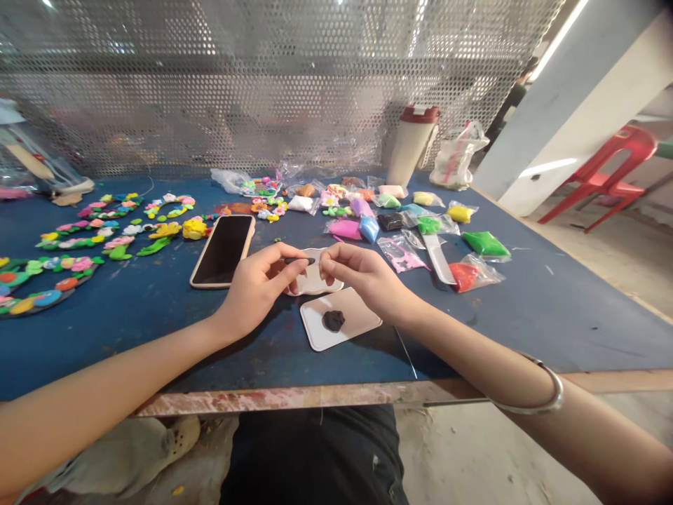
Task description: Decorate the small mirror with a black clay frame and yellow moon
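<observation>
Between my left hand (257, 286) and my right hand (362, 278) runs a thin dark clay strip (300, 261). My left thumb and fingers pinch it, and my right fingertips close on its other end. Just below the strip lies a white scalloped plaque (315, 282), partly hidden by both hands. Nearer me, a white rectangular card (357, 312) carries a dark clay lump (333, 320), close under my right wrist. A black-screened smartphone (222, 251) lies left of my left hand, not touching it.
Finished clay flower garlands (68, 270) cover the blue table's left side. Several bagged clay colours (436, 235) and a white comb (437, 258) lie ahead and right. Behind stand a perforated metal screen (263, 84) and a cream bottle (410, 144). A red plastic chair (610, 172) stands beyond the right table edge.
</observation>
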